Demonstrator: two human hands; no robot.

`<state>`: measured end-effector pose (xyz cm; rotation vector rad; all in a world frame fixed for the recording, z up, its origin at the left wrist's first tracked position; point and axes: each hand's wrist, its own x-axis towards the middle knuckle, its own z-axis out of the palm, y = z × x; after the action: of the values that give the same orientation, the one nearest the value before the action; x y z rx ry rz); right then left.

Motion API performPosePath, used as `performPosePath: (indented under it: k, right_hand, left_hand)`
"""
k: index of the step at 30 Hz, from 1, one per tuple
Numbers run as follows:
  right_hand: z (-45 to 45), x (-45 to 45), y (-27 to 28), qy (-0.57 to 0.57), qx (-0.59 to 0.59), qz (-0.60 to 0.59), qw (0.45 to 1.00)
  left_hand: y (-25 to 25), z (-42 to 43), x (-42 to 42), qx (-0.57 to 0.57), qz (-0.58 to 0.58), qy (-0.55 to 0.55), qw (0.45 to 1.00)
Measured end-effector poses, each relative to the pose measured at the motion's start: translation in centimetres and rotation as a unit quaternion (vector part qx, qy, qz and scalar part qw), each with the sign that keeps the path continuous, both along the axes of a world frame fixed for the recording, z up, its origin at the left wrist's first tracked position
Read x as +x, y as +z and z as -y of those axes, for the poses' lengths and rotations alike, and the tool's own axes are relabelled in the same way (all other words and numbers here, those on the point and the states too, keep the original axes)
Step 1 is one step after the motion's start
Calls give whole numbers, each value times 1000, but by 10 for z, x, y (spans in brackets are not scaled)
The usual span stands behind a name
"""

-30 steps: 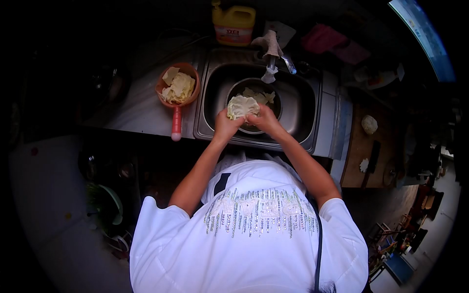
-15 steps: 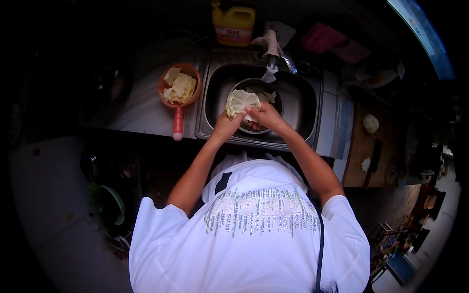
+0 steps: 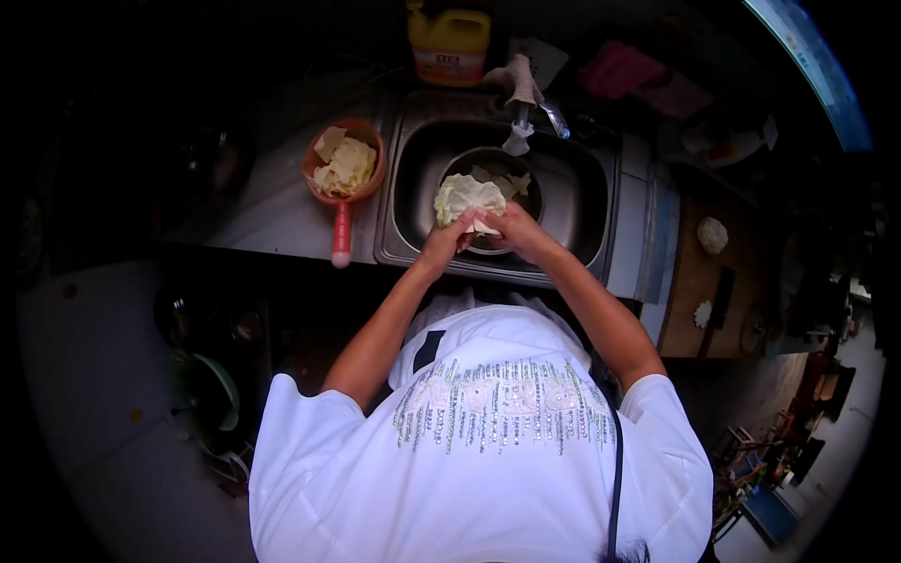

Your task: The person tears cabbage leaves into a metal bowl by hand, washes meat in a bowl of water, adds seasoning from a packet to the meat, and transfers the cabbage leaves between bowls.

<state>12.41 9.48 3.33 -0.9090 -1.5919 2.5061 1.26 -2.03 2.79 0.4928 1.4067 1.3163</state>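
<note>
**Cabbage leaf (image 3: 469, 194) pinched above metal bowl (image 3: 537, 199)**

Left hand (image 3: 443, 247) and right hand (image 3: 521, 232) pinch its near edge over the sink (image 3: 584, 192), apparently mid-handling. Any tearing motion would likely call for firm, opposed thumbs.

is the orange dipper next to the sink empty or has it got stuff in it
Not empty: pale cabbage leaves are heaped inside the orange dipper, hiding most of its bottom.
</note>
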Motion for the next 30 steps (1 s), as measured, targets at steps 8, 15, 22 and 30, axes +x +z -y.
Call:
performPosePath:
  k: [8, 15, 22, 30]
  right_hand:
    - [-4, 0, 15, 14, -43, 55, 997]
    - [-5, 0, 1, 41, -26, 60, 997]
    - [-13, 3, 3, 68, -129, 12, 989]
    - [-51, 20, -18, 146, -255, 14, 956]
  left_hand:
    - [-10, 0, -1, 0, 161, -4, 987]
    - [7, -13, 5, -49, -24, 79, 995]
    - [-2, -12, -4, 7, 156, 60, 986]
    - [-5, -9, -32, 0, 188, -67, 980]
